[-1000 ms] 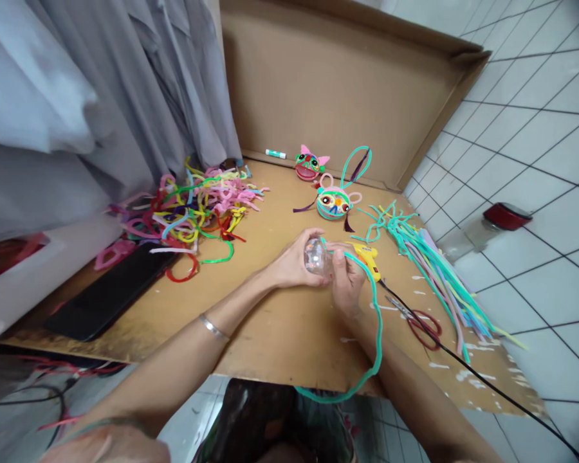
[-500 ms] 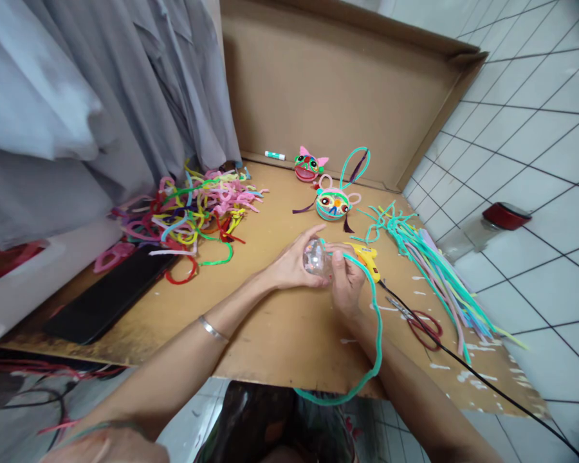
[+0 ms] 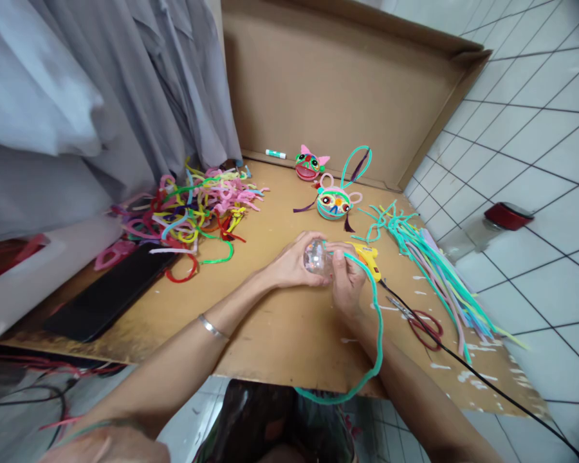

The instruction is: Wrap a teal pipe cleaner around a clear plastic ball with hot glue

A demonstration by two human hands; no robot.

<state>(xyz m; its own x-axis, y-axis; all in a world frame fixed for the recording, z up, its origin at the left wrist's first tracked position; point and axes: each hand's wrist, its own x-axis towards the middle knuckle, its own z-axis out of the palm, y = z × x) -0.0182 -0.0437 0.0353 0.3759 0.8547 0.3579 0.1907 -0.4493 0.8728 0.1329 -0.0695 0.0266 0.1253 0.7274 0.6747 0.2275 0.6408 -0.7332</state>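
My left hand is closed around a clear round ball with small coloured specks in it. Against the ball's right side, my right hand pinches a teal pipe cleaner. The pipe cleaner's long tail arcs over my right wrist and hangs past the table's front edge. Its pinched end is partly hidden by my fingers. Just behind the right hand lies a yellow glue gun. Beyond the hands sits a teal animal-face ornament with pink loop ears, and behind it a red one with pink pointed ears.
Tangled coloured pipe cleaners and a black flat object lie at left. Straight pipe cleaners, red-handled scissors and a black cord are at right. A cardboard panel stands behind, with a glue stick.
My left hand's upper fingers have come down slightly over the ball. Otherwise the hands, ball and pipe cleaner hold nearly the same position.
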